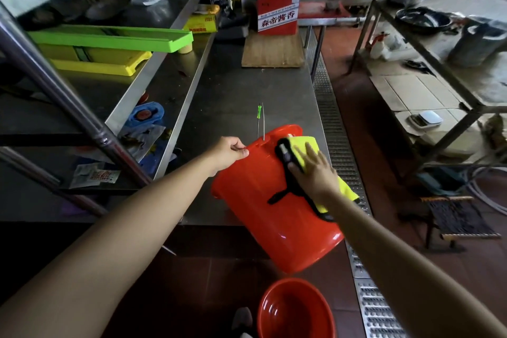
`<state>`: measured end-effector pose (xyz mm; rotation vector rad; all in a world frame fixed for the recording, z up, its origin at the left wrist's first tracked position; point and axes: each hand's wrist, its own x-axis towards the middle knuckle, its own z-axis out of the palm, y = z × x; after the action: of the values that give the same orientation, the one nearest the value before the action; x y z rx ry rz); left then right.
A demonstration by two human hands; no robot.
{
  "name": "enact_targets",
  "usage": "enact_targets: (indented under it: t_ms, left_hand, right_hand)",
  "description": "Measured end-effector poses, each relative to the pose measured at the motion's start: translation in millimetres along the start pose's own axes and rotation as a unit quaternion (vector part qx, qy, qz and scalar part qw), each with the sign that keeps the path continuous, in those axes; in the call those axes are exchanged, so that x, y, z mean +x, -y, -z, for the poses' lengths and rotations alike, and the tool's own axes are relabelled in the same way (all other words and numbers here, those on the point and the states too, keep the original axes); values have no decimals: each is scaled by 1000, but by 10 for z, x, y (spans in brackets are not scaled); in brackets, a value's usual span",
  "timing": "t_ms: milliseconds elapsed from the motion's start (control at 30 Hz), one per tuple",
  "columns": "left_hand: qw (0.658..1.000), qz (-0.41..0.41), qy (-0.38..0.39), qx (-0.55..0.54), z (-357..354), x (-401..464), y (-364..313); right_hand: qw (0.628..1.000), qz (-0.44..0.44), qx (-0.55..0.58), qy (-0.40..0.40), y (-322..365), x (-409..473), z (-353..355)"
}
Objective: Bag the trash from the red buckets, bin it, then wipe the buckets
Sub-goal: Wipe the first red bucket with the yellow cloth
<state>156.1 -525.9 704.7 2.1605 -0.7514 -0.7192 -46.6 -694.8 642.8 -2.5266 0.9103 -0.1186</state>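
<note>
The person is on the wipe step: the tipped glossy red plastic bucket (274, 200) lies on its side at the steel counter's (233, 85) near edge, left hand (229, 152) pinching its rim, right hand (315, 170) with fingers spread flat, pressing a yellow microfibre cloth with black trim (307, 148) to its wall. Best to keep the rim pinned and rotate between passes. Count: two red buckets, the second one (296, 310) upright on the floor, one cloth

Dim foreground, blurred wide-angle edges
</note>
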Motion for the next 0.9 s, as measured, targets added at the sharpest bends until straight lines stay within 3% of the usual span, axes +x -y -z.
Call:
enact_targets:
  t_ms: [100, 167, 233, 333, 433, 533, 600, 733, 800, 900]
  left_hand:
    - [1000, -7, -14, -19, -29, -11, 7]
    - [1000, -13, -14, -5, -25, -23, 4]
    - [1000, -10, -7, 7, -1, -35, 18]
    - [1000, -8, -8, -9, 16, -50, 68]
    - [1000, -3, -6, 6, 9, -61, 71]
    - [1000, 6, -6, 12, 12, -64, 82]
    - [1000, 7, -11, 10, 5, -59, 91]
    - [1000, 5, -21, 7, -19, -62, 110]
    - [1000, -2, -23, 10, -21, -75, 116]
    - [1000, -3, -14, 14, 8, -98, 155]
  right_hand:
    - [977, 115, -159, -85, 320, -592, -512]
    - [944, 225, -229, -78, 457, -925, -792]
    - [932, 265, -239, -68, 451, -968, -824]
    - [957, 213, -182, -73, 275, -747, -537]
    - [995, 74, -64, -22, -90, -421, -134]
    - [998, -44, 52, 8, -307, -282, 71]
    - [999, -44, 21, -17, -224, -376, -16]
    - [976, 115, -158, -94, 206, -950, -546]
    - [944, 223, -235, -69, 337, -1166, -788]
    - [935, 264, -227, -67, 264, -1123, -767]
